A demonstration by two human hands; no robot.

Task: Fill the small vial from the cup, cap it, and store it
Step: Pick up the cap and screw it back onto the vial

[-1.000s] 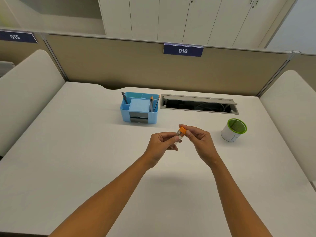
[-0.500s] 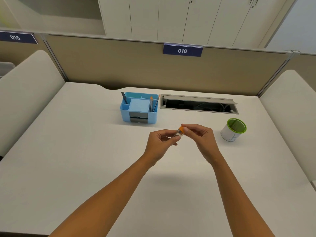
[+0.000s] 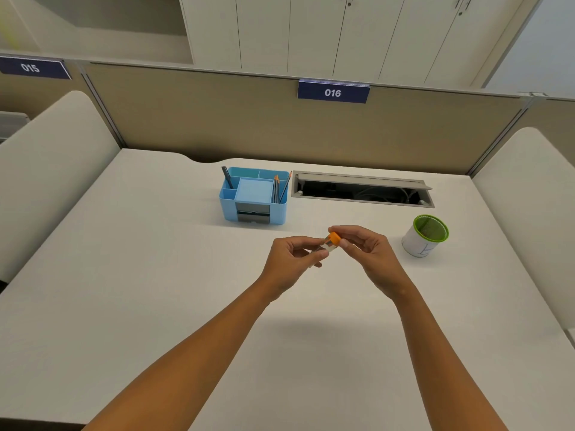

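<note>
1. Your two forearms come up from the near edge of the bench (image 3: 124, 275) and meet over its middle, held in the air above the surface.
2. Your left hand (image 3: 292, 259) pinches the clear body of the small vial (image 3: 325, 246) between thumb and fingers; the lower end of the vial is hidden inside that grip.
3. Your right hand (image 3: 367, 253) has thumb and forefinger pressed onto the orange cap (image 3: 334, 238), which sits on the vial's upper end.
4. The vial's long axis is tilted, running from your left hand up and to the right, so the cap end points at your right fingers. This is what the next move turns on: the right hand is on the cap and must twist about that tilted axis while the left holds the body firm.
5. Whether the cap is going on or coming off cannot be told, nor whether the vial holds any liquid.
6. The cup (image 3: 425, 236), white with a green rim, stands on the bench just beyond and to the right of your right hand, the nearer hand to it.
7. Farther back, the blue organiser (image 3: 253, 197) with pencils stands left of centre, a likely place for storing the vial.
</note>
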